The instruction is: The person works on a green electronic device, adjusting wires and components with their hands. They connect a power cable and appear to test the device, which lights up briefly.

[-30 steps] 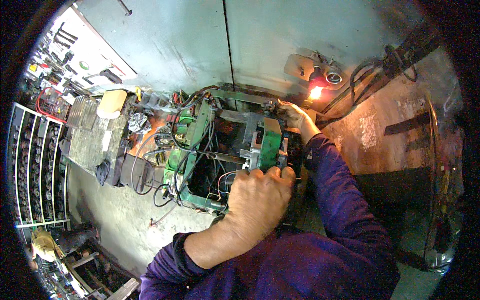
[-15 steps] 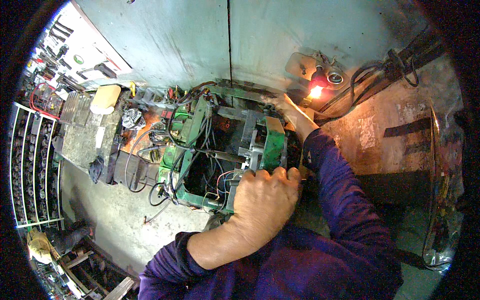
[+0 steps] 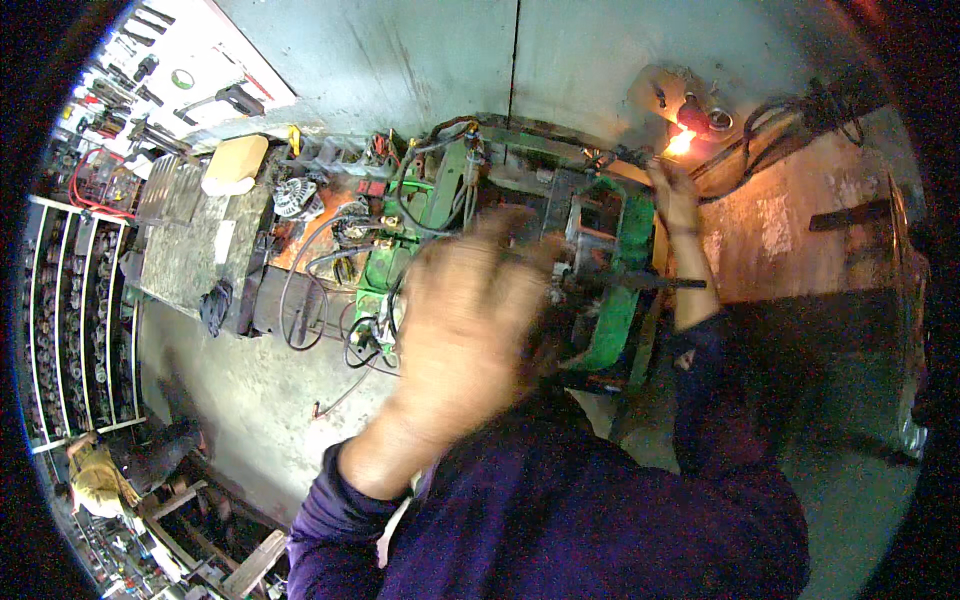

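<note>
A green metal frame [image 3: 620, 330] with dark inner parts, a rod and hoses sits in the middle of the view. My left hand [image 3: 465, 320], badly smeared by motion, is over the frame's middle and left part, hiding what lies beneath; its fingers and anything in them are unclear. My right hand [image 3: 672, 185] reaches up at the frame's far right corner, by a fitting [image 3: 600, 158] and just below a glowing bulb [image 3: 682, 140]. Its fingertips are too indistinct to show what they hold.
A worktop [image 3: 185, 275] with a finned alternator [image 3: 293, 197] lies left, beneath a tool board [image 3: 215, 55]. A rack of parts [image 3: 75, 320] stands far left. A person in yellow [image 3: 95, 472] bends at lower left. Cables [image 3: 760, 135] run along the right wall.
My left hand has left the frame's near right part, moving up and leftward. The green frame and my right hand appear higher and farther right, and the whole view has shifted slightly.
</note>
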